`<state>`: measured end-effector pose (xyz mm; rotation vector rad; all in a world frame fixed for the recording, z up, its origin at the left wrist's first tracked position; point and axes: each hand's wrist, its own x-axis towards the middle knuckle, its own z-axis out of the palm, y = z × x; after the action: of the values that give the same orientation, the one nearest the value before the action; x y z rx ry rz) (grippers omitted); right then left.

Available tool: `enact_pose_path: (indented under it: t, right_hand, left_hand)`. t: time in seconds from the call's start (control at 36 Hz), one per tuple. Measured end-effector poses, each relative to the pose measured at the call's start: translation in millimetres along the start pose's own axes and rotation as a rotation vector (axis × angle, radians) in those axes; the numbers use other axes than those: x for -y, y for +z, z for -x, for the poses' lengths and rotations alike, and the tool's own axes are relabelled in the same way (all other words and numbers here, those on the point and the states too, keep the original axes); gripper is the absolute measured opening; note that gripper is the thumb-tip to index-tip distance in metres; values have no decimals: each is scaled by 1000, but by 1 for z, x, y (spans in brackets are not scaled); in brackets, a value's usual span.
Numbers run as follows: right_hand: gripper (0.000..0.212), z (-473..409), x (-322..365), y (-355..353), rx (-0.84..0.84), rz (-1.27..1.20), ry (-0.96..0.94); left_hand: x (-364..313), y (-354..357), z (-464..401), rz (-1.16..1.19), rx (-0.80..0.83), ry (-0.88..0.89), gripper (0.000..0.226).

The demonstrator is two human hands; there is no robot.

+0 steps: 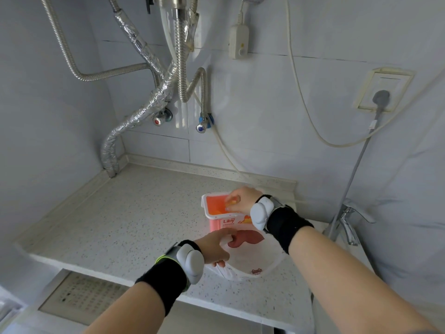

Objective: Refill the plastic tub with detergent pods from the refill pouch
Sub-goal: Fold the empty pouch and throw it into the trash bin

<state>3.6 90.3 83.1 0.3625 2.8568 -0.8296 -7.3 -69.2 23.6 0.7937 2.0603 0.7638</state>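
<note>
The right hand [240, 200] hangs over the open mouth of the plastic tub [218, 213], fingers pinched around a yellowish detergent pod [233, 202], low over the rim, presumably so the pod drops in rather than bounces out. The left hand [215, 247] grips the top edge of the refill pouch [250, 261], fingers curled over the lip, which holds the mouth wide and steadies the soft bag for the next reach. The pouch lies just in front of the tub, touching or nearly so, which keeps the trip between them short. Both sit on the speckled counter [134, 213] near its right end. Inside the tub I make out orange walls and perhaps a pod or two; how full it is I cannot tell. A tap [349, 220] stands to the right, well clear of the work.
</note>
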Motion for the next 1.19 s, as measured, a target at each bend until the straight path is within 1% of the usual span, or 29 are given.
enact_pose_path:
  t: [0.06, 0.08, 0.19, 0.22, 0.25, 0.31, 0.42, 0.53, 0.58, 0.64, 0.67, 0.72, 0.81, 0.86, 0.92, 1.0, 1.03, 1.08, 1.14, 1.19]
  right_hand:
    - [35, 3, -3, -2, 11, 24, 12]
    - [33, 4, -6, -4, -7, -1, 10]
    - [17, 14, -19, -20, -230, -224, -11]
    - [15, 17, -24, -24, -269, -248, -13]
    - [18, 21, -30, -27, -288, -265, -9]
    - [27, 34, -40, -32, -266, -302, 3]
    - [31, 59, -65, -39, -158, -305, 39]
    - [18, 85, -86, -46, -88, -347, 68]
    - [7, 96, -90, -49, -40, -381, 61]
    - [11, 101, -93, -51, -15, -386, 64]
    - [11, 104, -95, -52, -40, -385, 74]
    - [4, 110, -99, -53, -152, -413, 87]
    - [28, 114, -107, -53, -383, -458, 103]
    - [34, 116, -109, -53, -534, -479, 104]
    - [38, 118, -108, -55, -619, -511, 122]
    - [39, 124, -105, -62, -707, -542, 122]
    - [39, 126, -105, -65, -732, -537, 124]
    - [42, 128, -104, -69, -775, -550, 108]
    - [46, 127, -103, -73, -809, -574, 92]
    - [44, 128, -103, -78, -818, -585, 76]
  left_hand:
    - [1, 0, 1, 7, -1, -1, 67]
    - [1, 0, 1, 11, -2, 0, 67]
    - [0, -1, 1, 45, -14, 24, 67]
    - [0, -1, 2, 63, -18, 32, 66]
    - [-1, -2, 2, 82, -21, 40, 65]
    - [-3, -2, 1, 138, -29, 57, 64]
    - [-5, -1, 2, 284, -38, 80, 63]
    - [-9, 4, 7, 421, -5, 91, 61]
    - [-14, 7, 9, 520, 30, 100, 61]
    - [-17, 9, 10, 643, 75, 112, 61]
    - [-20, 11, 11, 686, 100, 121, 61]
    - [-25, 14, 12, 725, 142, 143, 60]
    - [-32, 16, 14, 705, 149, 143, 59]
    - [-36, 17, 15, 666, 134, 146, 55]
    - [-41, 18, 18, 645, 120, 145, 45]
    - [-50, 21, 20, 608, 40, 136, 21]
    - [-52, 22, 21, 586, 12, 130, 26]
    - [-57, 23, 21, 477, -44, 146, 45]
    - [-60, 24, 20, 328, -88, 196, 52]
    - [-63, 27, 20, 293, -132, 230, 64]
